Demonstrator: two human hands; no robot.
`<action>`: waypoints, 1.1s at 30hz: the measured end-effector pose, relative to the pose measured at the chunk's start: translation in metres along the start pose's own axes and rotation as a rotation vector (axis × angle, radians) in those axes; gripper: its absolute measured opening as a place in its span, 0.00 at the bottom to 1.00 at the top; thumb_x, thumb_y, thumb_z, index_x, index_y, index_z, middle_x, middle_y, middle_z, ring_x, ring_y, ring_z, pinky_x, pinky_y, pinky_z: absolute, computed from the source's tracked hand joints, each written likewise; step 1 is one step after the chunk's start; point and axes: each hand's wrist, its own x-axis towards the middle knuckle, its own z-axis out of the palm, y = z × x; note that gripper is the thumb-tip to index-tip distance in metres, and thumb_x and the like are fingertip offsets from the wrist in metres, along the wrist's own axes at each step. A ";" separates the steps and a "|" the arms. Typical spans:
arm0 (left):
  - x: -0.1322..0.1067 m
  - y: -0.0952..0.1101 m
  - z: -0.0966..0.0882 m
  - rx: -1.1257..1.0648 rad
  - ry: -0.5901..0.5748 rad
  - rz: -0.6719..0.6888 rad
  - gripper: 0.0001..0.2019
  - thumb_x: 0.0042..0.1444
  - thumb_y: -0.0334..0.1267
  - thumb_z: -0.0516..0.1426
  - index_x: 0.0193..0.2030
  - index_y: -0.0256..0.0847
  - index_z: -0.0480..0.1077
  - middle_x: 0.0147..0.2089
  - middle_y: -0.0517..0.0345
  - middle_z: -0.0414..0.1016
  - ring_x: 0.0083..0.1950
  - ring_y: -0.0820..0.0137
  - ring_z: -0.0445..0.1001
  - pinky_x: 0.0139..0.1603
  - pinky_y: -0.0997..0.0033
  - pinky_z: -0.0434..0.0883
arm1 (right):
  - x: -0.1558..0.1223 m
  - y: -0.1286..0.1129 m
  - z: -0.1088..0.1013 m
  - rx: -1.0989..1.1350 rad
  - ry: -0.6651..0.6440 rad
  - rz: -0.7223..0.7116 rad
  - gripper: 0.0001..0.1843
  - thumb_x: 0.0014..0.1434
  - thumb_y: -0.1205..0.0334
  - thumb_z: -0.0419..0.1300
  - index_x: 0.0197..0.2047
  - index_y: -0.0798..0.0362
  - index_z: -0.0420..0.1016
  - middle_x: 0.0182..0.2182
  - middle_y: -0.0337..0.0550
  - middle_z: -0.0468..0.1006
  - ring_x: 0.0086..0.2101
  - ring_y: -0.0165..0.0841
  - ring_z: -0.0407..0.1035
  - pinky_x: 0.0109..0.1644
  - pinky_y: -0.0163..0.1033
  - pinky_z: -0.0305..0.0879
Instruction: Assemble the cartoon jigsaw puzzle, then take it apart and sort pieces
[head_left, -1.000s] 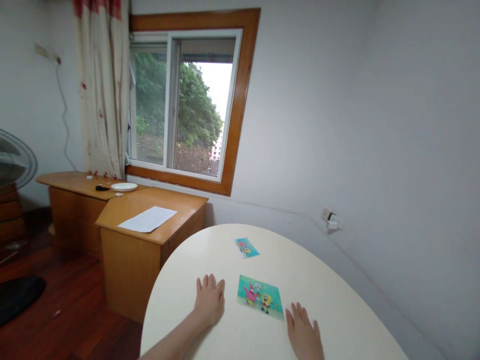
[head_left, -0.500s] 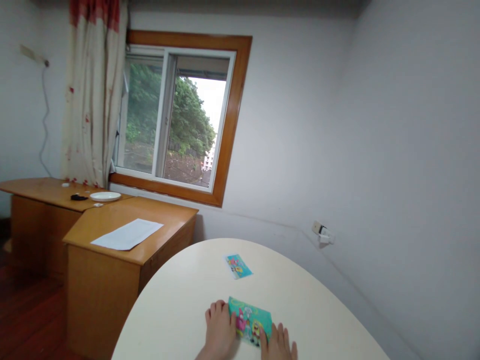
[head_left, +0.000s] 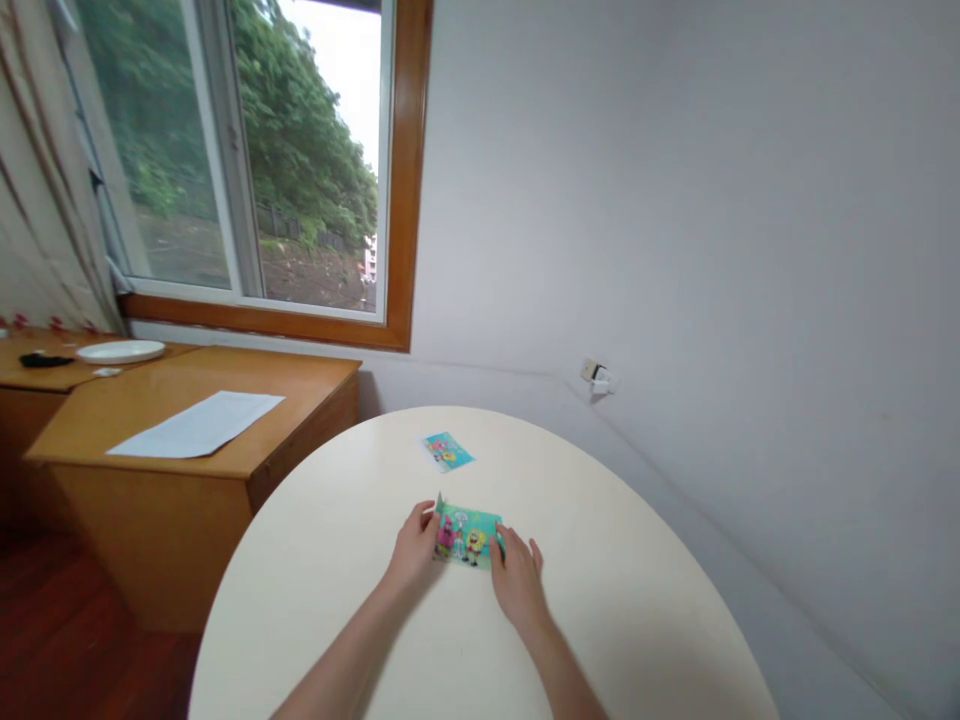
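Observation:
A teal cartoon picture sheet (head_left: pixel 466 536) with pink and yellow characters is between my hands over the round white table (head_left: pixel 600 600). My left hand (head_left: pixel 415 542) grips its left edge, where a corner is bent upward. At the right edge, my right hand (head_left: pixel 517 575) pinches the sheet with the thumb in front; some of its fingers are hidden. A second, similar cartoon picture sheet (head_left: pixel 448 452) lies flat farther back on the table.
To the left stands a brown wooden desk (head_left: pixel 315 385) bearing a sheet of white paper (head_left: pixel 199 425), a white plate (head_left: pixel 120 351) and a small black item (head_left: pixel 45 359). Behind are a window (head_left: pixel 300 200), a curtain (head_left: pixel 45 190) and a wall socket with a plug (head_left: pixel 600 377).
My view has tilted down and turned right. Earlier the picture sheet lay flatter under my hands; now its left edge is bent up and my right hand has shifted to its right edge.

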 end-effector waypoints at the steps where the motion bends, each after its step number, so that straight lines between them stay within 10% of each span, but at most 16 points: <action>1: -0.001 0.001 0.000 0.037 -0.013 0.026 0.19 0.50 0.47 0.58 0.45 0.38 0.66 0.43 0.42 0.77 0.42 0.59 0.76 0.43 0.62 0.69 | 0.000 0.000 0.000 0.022 0.000 0.000 0.22 0.65 0.61 0.43 0.56 0.58 0.68 0.54 0.54 0.73 0.57 0.38 0.63 0.65 0.53 0.44; 11: -0.027 0.024 0.006 0.848 0.056 0.163 0.20 0.56 0.32 0.50 0.56 0.39 0.63 0.51 0.47 0.74 0.56 0.58 0.67 0.58 0.55 0.54 | -0.001 0.001 -0.004 0.063 0.006 -0.032 0.23 0.58 0.70 0.49 0.56 0.55 0.67 0.53 0.50 0.74 0.54 0.36 0.66 0.61 0.47 0.51; 22: -0.021 0.017 0.001 -0.076 0.035 0.053 0.20 0.42 0.23 0.60 0.43 0.44 0.71 0.37 0.54 0.79 0.40 0.60 0.74 0.45 0.64 0.65 | 0.004 0.009 -0.002 0.240 0.067 -0.029 0.22 0.53 0.70 0.51 0.50 0.50 0.71 0.48 0.42 0.78 0.50 0.34 0.70 0.58 0.42 0.60; 33: -0.025 0.028 0.007 -0.549 -0.056 -0.150 0.23 0.38 0.25 0.64 0.45 0.36 0.71 0.37 0.51 0.79 0.36 0.64 0.77 0.37 0.68 0.70 | 0.007 0.010 -0.004 0.378 0.042 -0.008 0.21 0.52 0.70 0.53 0.50 0.54 0.71 0.47 0.45 0.78 0.49 0.35 0.71 0.57 0.43 0.62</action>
